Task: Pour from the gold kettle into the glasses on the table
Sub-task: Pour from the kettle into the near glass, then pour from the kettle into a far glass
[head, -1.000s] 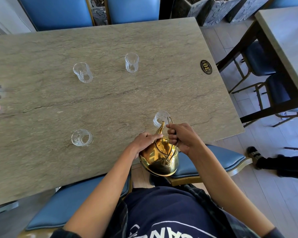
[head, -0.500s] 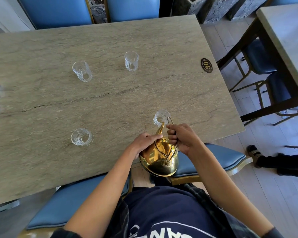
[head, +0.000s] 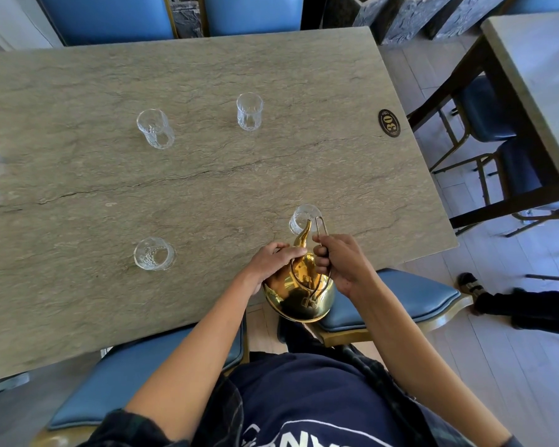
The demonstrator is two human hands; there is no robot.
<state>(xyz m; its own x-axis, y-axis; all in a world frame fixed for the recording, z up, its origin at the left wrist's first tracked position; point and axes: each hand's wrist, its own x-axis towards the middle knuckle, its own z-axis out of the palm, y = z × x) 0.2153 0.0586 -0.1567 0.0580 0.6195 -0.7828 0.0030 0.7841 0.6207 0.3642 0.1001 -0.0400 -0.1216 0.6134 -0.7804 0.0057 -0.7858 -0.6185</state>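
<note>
The gold kettle hangs tilted forward over the table's near edge, its spout over the rim of the near right glass. My right hand is closed on the wire handle. My left hand presses on the kettle's top by the lid. Three more clear glasses stand on the stone table: near left glass, far left glass, far middle glass. I cannot tell whether liquid flows.
A black oval number plaque lies near the table's right edge. Blue chairs stand under and around the table. A second table stands to the right. Another person's shoe and leg are on the floor at the right.
The kettle and both hands hold almost the same pose over the near right glass; only the view shifts slightly.
</note>
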